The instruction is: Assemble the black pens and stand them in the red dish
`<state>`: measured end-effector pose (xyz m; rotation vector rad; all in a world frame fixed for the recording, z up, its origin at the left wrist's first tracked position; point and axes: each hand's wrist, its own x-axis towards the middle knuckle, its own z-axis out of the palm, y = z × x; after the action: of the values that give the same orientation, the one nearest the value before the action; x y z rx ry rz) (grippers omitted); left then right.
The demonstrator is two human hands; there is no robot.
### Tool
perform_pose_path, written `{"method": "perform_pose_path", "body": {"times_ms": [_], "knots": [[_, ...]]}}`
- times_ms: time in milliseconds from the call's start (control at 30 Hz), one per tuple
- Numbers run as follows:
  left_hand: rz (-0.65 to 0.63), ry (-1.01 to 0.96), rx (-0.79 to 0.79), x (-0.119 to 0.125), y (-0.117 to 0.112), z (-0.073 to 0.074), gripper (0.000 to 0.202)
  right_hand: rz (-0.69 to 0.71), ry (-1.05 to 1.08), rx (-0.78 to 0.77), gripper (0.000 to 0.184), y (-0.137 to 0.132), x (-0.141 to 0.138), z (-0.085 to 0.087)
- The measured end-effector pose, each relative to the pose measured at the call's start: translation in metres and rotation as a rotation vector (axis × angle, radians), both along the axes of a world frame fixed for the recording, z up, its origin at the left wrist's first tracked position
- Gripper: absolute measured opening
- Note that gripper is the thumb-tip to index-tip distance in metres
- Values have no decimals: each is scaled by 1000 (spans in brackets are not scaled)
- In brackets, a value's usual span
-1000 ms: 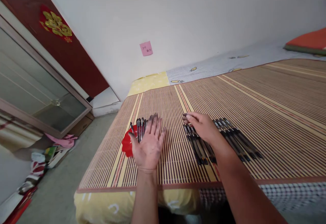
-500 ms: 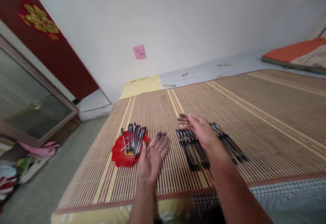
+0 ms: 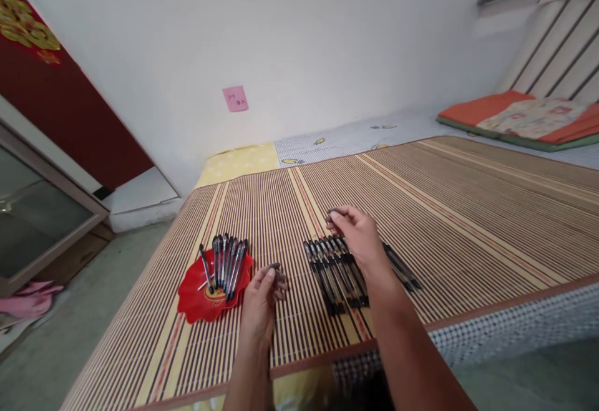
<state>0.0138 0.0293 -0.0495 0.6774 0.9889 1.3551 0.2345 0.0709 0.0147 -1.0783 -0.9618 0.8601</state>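
My left hand (image 3: 264, 290) is just right of a red scalloped plate (image 3: 194, 302), its thumb drawn against curled fingers and nothing showing in them. Several black-capped clear pens (image 3: 229, 267) lie together on the plate, tips over its far rim. My right hand (image 3: 358, 234) hovers over a row of similar pens (image 3: 330, 274) laid side by side on the mat, its thumb and fingers also pinched together without anything visible between them. The hand and forearm hide part of the row; a few more pens (image 3: 402, 267) show to their right. Dark smudges mark the fingertips of both hands.
A striped bamboo mat (image 3: 290, 211) covers the bed. Folded orange and floral bedding (image 3: 515, 118) lies at the far right. A pink note (image 3: 235, 98) is stuck to the white wall. Left of the bed is a glass-fronted cabinet (image 3: 42, 217).
Both hands were open with fingers spread and have now closed into pinches. The camera view has turned to the right, so the plate and pens appear further left.
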Motion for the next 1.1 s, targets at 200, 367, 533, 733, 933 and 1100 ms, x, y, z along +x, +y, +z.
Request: {"method": "perform_pose_path", "body": {"times_ms": [200,367,533,733,933,1100], "knots": [[2,185,68,2,-1,-5,38,234,-530,-80,13,-4,5,-13],[-9,221,64,0,0,-9,35,377,-1033,-347,13,-10,-6,-15],[-3,204,56,-1,2,-11,36,435,-1219,-443,13,-11,-21,-15],[-15,195,42,0,3,-11,38,463,-1297,-496,12,-11,-29,-16],[-18,223,36,1,2,-8,40,478,-1315,-462,8,-11,-39,-20],[-10,239,30,1,4,-10,42,443,-1292,-426,19,-15,-57,-23]]}}
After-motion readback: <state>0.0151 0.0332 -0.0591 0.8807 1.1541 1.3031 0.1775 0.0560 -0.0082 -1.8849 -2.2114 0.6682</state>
